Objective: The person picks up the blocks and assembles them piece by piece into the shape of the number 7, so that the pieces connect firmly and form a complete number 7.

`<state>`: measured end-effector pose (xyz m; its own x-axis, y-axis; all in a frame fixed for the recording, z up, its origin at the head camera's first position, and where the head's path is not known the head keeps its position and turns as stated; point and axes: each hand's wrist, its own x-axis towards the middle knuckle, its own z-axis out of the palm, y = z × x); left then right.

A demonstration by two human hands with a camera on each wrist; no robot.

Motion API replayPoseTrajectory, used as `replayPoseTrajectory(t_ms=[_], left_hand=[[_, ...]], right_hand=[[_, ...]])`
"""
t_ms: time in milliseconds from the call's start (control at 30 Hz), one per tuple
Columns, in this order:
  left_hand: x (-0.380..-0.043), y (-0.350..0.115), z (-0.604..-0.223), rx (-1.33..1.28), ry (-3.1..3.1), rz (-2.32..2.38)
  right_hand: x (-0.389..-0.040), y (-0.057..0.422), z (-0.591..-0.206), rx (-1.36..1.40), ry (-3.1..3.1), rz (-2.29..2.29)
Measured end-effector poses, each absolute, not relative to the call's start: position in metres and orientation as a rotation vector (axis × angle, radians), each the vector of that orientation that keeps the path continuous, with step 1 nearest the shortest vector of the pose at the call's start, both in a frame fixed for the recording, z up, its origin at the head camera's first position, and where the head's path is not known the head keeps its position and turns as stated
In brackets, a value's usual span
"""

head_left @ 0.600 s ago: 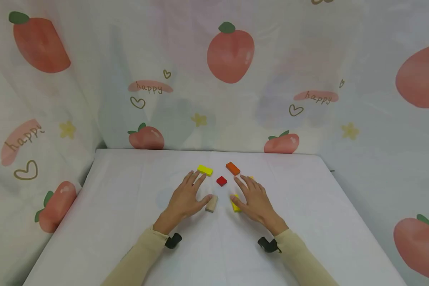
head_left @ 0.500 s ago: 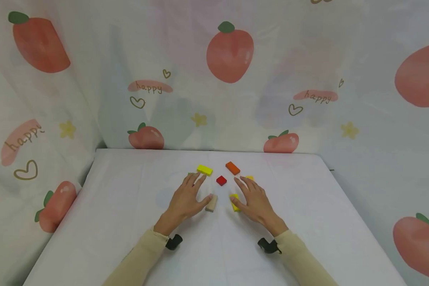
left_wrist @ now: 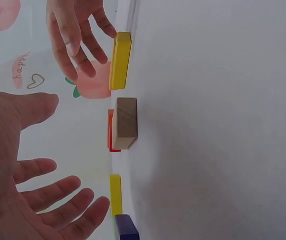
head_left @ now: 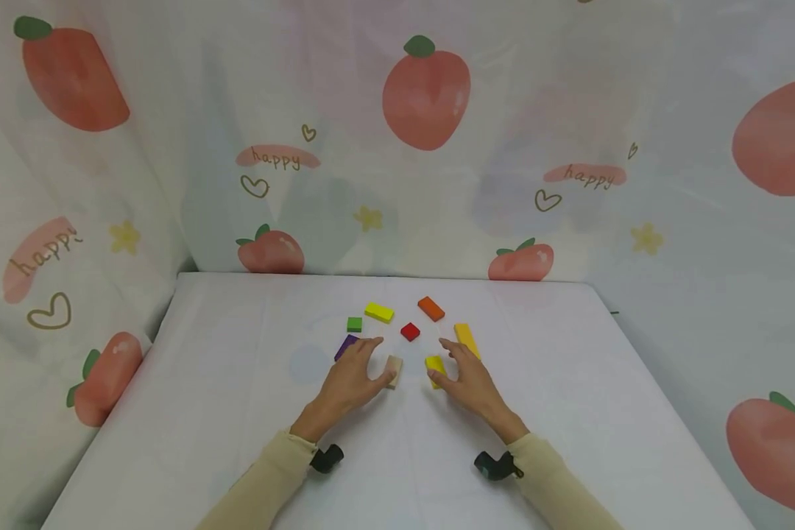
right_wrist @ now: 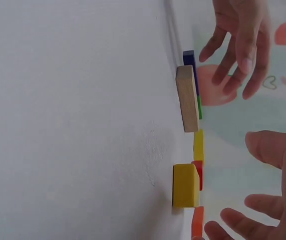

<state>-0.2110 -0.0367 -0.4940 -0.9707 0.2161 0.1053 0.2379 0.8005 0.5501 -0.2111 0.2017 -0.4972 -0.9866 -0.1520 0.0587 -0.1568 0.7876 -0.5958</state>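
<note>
My left hand (head_left: 350, 377) hovers with relaxed fingers over the left side of a loose ring of wooden blocks, holding nothing. Its thumb overlaps the plain wood block (head_left: 394, 368) in the head view. Just beyond its fingers lie a purple block (head_left: 345, 346) and a small green block (head_left: 354, 324). My right hand (head_left: 473, 381), also holding nothing, is over the right side, its thumb overlapping a yellow block (head_left: 433, 364). An amber block (head_left: 466, 337) lies beyond its fingers. A red block (head_left: 410, 332) sits between the hands. In the left wrist view, the left fingers (left_wrist: 57, 195) are spread.
Farther back on the white table (head_left: 536, 353) lie another yellow block (head_left: 379, 313) and an orange block (head_left: 430, 308). A peach-printed curtain (head_left: 344, 96) hangs behind and at the sides. Black wrist cameras (head_left: 327, 458) sit at both sleeves.
Both hands have drawn back slightly towards the body, with fingers bending a little. The green and purple blocks and most of the amber block have come into sight. The blocks stay in place.
</note>
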Motion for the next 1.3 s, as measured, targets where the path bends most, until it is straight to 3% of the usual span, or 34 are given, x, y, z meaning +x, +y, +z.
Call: replayPoseTrajectory(t_ms=[700,1300], left_hand=[[-0.215,-0.027,-0.503,-0.237,-2.939,-1.162],[-0.226,-0.018,-0.513,-0.123,-3.037,-1.186]], right_hand=[[-0.213,0.195,-0.506,-0.052,-2.969,1.155],[-0.216,0.198,-0.513,-0.090,-2.977,1.127]])
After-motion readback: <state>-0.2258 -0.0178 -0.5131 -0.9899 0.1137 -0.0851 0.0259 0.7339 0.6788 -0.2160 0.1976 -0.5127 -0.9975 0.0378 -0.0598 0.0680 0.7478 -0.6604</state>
